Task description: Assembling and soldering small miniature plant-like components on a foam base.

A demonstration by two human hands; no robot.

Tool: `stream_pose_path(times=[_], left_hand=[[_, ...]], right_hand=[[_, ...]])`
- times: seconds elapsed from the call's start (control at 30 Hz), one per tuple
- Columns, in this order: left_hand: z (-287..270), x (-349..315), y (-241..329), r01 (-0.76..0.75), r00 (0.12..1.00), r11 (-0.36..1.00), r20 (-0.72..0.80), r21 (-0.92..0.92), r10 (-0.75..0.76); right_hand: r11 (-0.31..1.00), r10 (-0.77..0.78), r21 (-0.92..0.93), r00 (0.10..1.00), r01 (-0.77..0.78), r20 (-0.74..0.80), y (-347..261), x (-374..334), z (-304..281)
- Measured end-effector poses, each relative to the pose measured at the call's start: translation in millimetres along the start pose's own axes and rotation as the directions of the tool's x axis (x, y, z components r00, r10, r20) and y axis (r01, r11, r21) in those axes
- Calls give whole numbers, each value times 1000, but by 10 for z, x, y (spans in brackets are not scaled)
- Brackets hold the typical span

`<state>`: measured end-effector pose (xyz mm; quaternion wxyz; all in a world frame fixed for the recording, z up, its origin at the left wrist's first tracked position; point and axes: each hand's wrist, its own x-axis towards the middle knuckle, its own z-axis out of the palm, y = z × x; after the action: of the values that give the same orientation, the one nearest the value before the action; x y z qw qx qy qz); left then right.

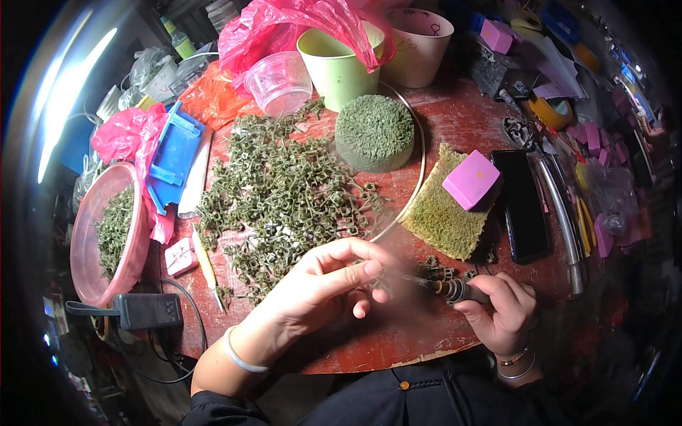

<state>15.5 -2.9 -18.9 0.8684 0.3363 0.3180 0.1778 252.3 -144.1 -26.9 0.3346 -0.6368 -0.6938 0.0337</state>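
My left hand [328, 284] is pinched at the thumb and index finger over the table's near middle. A small piece [381, 278] at its fingertips is blurred; it looks like one of the green pieces. My right hand [499, 309] grips a dark handheld rotary tool [455, 291] with a metal collar, its tip pointing left toward my left fingertips. That tip is smeared by blur. Beyond my left hand spreads a pile of small green pieces [284, 177], with thin stems and hollow square heads. A few more green pieces [435, 270] lie just beyond the tool.
A round green block [374, 133] and a green mat [449, 206] bearing a pink block [472, 179] lie beyond my hands. A black phone [522, 206] and metal flexible shaft [561, 213] lie right. A pink basin [106, 273], charger [149, 311] and yellow-handled tool [206, 263] are left; buckets [341, 78] stand behind.
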Motion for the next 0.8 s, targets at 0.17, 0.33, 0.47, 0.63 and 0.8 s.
stream_pose_path(times=[0.17, 0.33, 0.47, 0.63, 0.8], left_hand=[[-8, 6, -1, 1, 1000, 1000, 6, 2, -1], [-82, 10, -20, 16, 997, 1000, 69, 1, -16], [-24, 6, -11, 18, 1000, 1000, 13, 13, -18], [-16, 11, -12, 10, 1000, 1000, -6, 10, -10], [-14, 9, -12, 15, 1000, 1000, -13, 9, -15]], right_hand=[[1000, 0, 2, 1000, 0, 6, 4, -4, 2], [1000, -20, 12, 999, 20, -35, 11, -16, 2], [999, -26, 29, 1000, 26, -9, 8, -7, 1], [999, -30, 14, 1000, 30, 2, 1, -2, 8], [1000, -26, 12, 999, 26, 22, -6, 1, 1]])
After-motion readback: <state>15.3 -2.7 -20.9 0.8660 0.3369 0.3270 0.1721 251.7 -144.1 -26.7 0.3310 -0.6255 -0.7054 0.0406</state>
